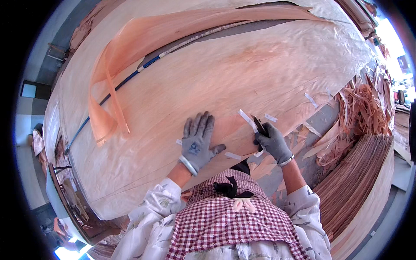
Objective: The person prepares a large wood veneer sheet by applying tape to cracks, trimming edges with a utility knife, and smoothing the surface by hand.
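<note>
My left hand (198, 143), in a grey glove, lies flat with fingers stretched on a pale wood veneer sheet (208, 82). Gloved the same way, my right hand (273, 143) is closed around a dark knife (259, 125) that points up and away from me, near the sheet's front edge. Beside the knife, a strip of white tape (247, 120) slants across the veneer; whether my fingers touch it I cannot tell. Short pieces of white tape (233, 155) stick to the veneer near both hands.
A curled orange veneer piece (143, 34) lies across the far side, next to a long blue-and-white rod (151, 61). At the right are a heap of veneer scraps (366, 106) and a stack of veneer sheets (359, 182). My checked apron (229, 216) meets the sheet's near edge.
</note>
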A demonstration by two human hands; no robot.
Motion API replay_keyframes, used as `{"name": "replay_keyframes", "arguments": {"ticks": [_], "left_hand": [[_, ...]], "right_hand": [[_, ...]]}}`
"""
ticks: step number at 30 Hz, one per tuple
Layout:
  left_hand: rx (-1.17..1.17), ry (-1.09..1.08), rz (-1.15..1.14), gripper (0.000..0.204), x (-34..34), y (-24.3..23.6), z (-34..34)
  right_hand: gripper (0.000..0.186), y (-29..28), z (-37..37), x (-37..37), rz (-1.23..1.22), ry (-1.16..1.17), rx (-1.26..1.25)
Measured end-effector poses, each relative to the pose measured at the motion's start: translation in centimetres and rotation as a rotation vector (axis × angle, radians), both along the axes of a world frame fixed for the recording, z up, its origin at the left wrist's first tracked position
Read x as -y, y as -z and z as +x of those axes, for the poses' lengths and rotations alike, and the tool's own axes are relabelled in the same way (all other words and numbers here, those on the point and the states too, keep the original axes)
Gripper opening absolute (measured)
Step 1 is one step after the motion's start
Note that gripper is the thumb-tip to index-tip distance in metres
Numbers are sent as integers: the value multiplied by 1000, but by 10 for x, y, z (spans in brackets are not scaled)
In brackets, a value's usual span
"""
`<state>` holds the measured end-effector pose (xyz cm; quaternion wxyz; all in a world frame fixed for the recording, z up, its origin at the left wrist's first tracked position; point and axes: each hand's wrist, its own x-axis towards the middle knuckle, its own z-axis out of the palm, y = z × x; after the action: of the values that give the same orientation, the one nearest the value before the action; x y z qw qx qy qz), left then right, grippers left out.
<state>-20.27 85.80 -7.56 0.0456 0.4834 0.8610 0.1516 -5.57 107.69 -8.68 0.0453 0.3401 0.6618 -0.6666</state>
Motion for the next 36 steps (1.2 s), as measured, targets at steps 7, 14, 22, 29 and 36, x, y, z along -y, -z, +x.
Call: {"name": "replay_keyframes", "arguments": {"ticks": [7, 14, 22, 29, 36], "left_hand": [[-49, 52, -62, 70, 16, 14, 2], [-3, 241, 82, 60, -15, 17, 14], [7, 308, 78, 56, -67, 26, 16], [-80, 288, 70, 51, -71, 16, 16], [88, -4, 378, 51, 12, 26, -26]], "right_hand": [[22, -5, -3, -3, -132, 44, -2], [19, -5, -7, -1, -123, 75, -2], [16, -4, -3, -1, 43, 85, -58], [12, -33, 20, 27, 122, -128, 46], [24, -46, -15, 41, -34, -157, -75]]}}
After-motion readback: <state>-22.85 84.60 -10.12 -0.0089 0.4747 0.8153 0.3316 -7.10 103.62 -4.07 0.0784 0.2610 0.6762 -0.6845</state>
